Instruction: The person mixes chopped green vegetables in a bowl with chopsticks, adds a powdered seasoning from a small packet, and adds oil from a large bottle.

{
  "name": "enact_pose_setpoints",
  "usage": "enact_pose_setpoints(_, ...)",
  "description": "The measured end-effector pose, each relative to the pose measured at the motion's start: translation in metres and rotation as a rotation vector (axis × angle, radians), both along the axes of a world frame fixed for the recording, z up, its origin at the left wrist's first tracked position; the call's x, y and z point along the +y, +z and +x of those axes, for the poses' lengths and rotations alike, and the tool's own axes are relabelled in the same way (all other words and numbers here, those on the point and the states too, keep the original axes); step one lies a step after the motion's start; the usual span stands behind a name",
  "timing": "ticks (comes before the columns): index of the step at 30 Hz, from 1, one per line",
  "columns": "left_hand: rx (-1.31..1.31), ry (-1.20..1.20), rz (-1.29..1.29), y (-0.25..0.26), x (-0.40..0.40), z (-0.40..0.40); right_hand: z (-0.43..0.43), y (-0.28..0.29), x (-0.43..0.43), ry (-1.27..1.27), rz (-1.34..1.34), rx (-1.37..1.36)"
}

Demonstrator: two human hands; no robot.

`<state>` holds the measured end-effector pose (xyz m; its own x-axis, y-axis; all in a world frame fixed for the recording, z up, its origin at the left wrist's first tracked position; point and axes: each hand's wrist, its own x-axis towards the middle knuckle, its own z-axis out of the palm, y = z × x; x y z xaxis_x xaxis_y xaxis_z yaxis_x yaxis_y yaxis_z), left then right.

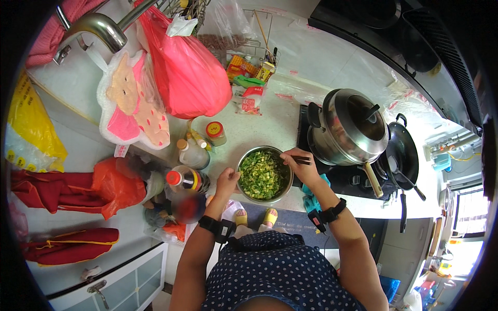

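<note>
A round stainless steel bowl [265, 200] stands at the counter's front edge, filled with chopped green and yellow food [260, 175]. My left hand [227, 180] pinches the bowl's left rim between thumb and fingers. At the right rim, my right hand [301, 163] is closed on dark chopsticks [302, 158]; one end sticks out to the right of the hand, while the other reaches down at the bowl's inner right side. Left of the bowl stand a red-capped bottle of dark sauce [194, 179], a brown-capped bottle [194, 156] and a jar with a red and yellow lid [216, 133].
On the stove at right are a lidded steel steamer pot [346, 132] and a black wok [406, 151] with a ladle. A pink plastic bag [190, 70] and a cartoon towel [132, 103] hang at upper left. Seasoning packets [251, 100] lie behind the bowl. Turquoise cloth [312, 203] hangs at the counter edge.
</note>
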<state>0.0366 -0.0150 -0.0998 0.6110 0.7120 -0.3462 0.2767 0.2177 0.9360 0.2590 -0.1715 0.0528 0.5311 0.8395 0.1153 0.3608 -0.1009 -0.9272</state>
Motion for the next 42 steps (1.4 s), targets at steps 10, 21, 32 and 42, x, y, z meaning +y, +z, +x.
enact_pose_setpoints(10, 0.003, -0.008, -0.122, 0.029, -0.005, 0.003, -0.006, 0.023, -0.018, 0.011, -0.186, 0.248)
enact_pose_setpoints(21, -0.019, 0.010, -0.173, 0.033, -0.008, 0.004, -0.007, 0.002, -0.025, 0.017, -0.228, 0.087)
enact_pose_setpoints(32, -0.021, -0.024, -0.163, 0.030, -0.006, 0.007, 0.005, -0.004, 0.014, 0.135, 0.021, -0.024)
enact_pose_setpoints(42, 0.002, -0.007, -0.126, 0.018, -0.003, 0.002, 0.009, 0.024, -0.007, 0.055, -0.180, 0.235)
